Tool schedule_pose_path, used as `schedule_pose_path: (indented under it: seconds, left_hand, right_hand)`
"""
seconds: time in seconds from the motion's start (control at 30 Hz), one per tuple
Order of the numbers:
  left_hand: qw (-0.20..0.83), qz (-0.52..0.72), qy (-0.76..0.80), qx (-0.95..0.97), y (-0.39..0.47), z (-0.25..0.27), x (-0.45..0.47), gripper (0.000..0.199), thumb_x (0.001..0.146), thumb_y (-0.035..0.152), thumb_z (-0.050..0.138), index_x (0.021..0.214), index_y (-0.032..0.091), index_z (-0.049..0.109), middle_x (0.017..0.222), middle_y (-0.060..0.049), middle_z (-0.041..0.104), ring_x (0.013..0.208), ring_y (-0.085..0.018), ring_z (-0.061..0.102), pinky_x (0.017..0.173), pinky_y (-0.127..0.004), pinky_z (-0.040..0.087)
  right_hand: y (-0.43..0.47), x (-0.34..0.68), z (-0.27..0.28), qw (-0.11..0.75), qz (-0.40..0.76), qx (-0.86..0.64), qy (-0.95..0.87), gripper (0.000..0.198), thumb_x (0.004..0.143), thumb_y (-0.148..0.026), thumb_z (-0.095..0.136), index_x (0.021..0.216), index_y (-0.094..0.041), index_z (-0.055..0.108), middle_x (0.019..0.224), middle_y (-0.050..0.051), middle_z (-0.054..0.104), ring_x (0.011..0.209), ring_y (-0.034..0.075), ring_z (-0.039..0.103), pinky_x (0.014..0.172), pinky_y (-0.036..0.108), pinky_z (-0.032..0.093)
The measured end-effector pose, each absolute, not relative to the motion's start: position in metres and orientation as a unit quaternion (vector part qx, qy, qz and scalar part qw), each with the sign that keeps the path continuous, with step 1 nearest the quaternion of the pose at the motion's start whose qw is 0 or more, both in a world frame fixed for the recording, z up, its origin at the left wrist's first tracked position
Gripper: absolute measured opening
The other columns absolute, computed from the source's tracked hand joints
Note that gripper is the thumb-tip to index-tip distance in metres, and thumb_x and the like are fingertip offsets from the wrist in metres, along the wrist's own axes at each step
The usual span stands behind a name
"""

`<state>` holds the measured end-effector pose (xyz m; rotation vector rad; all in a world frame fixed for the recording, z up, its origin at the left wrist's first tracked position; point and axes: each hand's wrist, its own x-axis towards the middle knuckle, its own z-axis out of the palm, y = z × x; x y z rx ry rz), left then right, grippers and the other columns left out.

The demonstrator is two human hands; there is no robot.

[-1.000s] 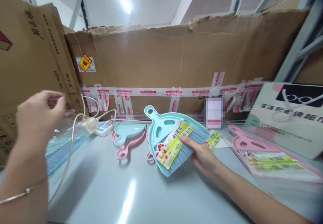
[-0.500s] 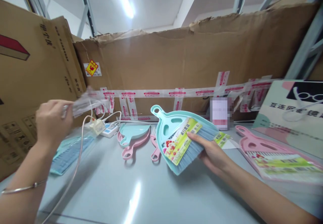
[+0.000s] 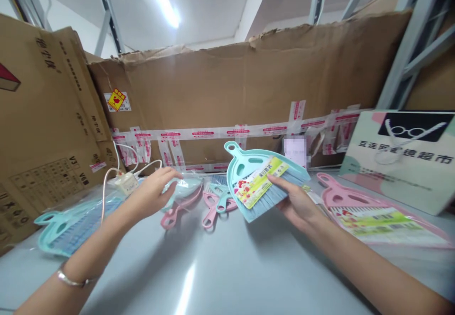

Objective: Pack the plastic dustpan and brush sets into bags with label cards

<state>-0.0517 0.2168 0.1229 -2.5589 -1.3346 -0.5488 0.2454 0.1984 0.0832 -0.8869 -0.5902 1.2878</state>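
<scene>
My right hand [image 3: 296,206] grips a mint-green dustpan [image 3: 245,163] by its right edge, thumb on top. Against the pan lies a brush with blue bristles [image 3: 272,203], behind a yellow-green printed card [image 3: 261,182]. My left hand [image 3: 154,194] reaches over the table with thumb and fingers apart. Just beyond its fingertips, clear plastic film [image 3: 190,177] lies over a mint dustpan and a pink dustpan [image 3: 170,218]. Between these and the held set are small brushes with pink [image 3: 209,218] and mint handles [image 3: 223,203].
A bagged mint dustpan set [image 3: 53,232] lies at left, partly behind my left forearm. At right are a bagged pink dustpan set [image 3: 341,196] and a printed carrier bag [image 3: 401,163]. A white plug adapter [image 3: 126,182] with cables stands before a large cardboard box [image 3: 213,87].
My left hand has moved right and lower, and its fingers have let go of the clear plastic film. The view has turned slightly; my right hand still holds the dustpan set.
</scene>
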Motion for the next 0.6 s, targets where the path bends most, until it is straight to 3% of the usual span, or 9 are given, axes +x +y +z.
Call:
schedule_pose_path:
  seconds: [0.1,0.23,0.4,0.6]
  left_hand:
    - [0.154,-0.149,-0.503,-0.837,0.211,0.116,-0.019,0.026,0.082,0.039,0.043,0.088,0.017,0.056,0.09,-0.01,0.059,0.082,-0.024,0.055,0.068,-0.034,0.042]
    - [0.199,-0.123,-0.565,-0.791,0.223,0.095,-0.007,0.014,0.079,0.02,0.044,0.071,0.017,0.054,0.075,-0.008,0.059,0.071,-0.022,0.056,0.055,-0.028,0.037]
    - [0.19,-0.17,-0.59,-0.766,0.228,0.087,-0.022,0.022,0.086,0.02,0.032,0.079,0.016,0.053,0.079,-0.006,0.059,0.067,-0.018,0.056,0.054,-0.026,0.036]
    - [0.101,-0.263,-0.48,-0.831,0.213,0.076,-0.006,0.025,0.088,0.025,0.036,0.086,0.017,0.06,0.08,-0.005,0.059,0.071,-0.016,0.057,0.063,-0.026,0.044]
  right_hand:
    - [0.195,0.24,0.077,0.633,0.601,-0.4,-0.279,0.034,0.063,-0.019,0.07,0.096,-0.021,0.062,0.099,0.003,0.068,0.094,0.022,0.062,0.072,0.031,0.056]
    - [0.192,0.24,0.076,0.557,0.65,-0.424,-0.296,0.028,0.065,-0.018,0.068,0.093,-0.016,0.063,0.093,0.007,0.07,0.083,0.022,0.066,0.074,0.033,0.055]
    - [0.186,0.236,0.077,0.445,0.716,-0.428,-0.326,0.022,0.069,-0.017,0.063,0.09,-0.01,0.064,0.088,0.013,0.07,0.075,0.024,0.067,0.073,0.035,0.054]
    - [0.182,0.218,0.065,0.506,0.681,-0.428,-0.31,0.029,0.067,-0.018,0.067,0.095,-0.014,0.062,0.091,0.009,0.07,0.08,0.022,0.066,0.076,0.034,0.053]
